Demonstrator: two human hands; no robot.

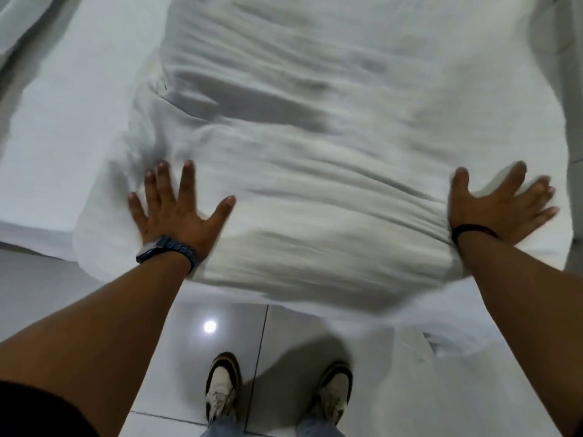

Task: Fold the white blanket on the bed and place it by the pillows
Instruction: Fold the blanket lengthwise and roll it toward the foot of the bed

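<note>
On the bed, the white blanket is lying as a long, rumpled band stretching away from the viewer, its near end bulging over the mattress edge above the tiled floor. The left hand is pressing flat on its near left part, fingers spread; the right hand is pressing its near right edge, likewise splayed.

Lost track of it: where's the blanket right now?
In the head view the blanket lies on the bed, spread ahead of the person, its near edge under the left hand and right hand.
</note>
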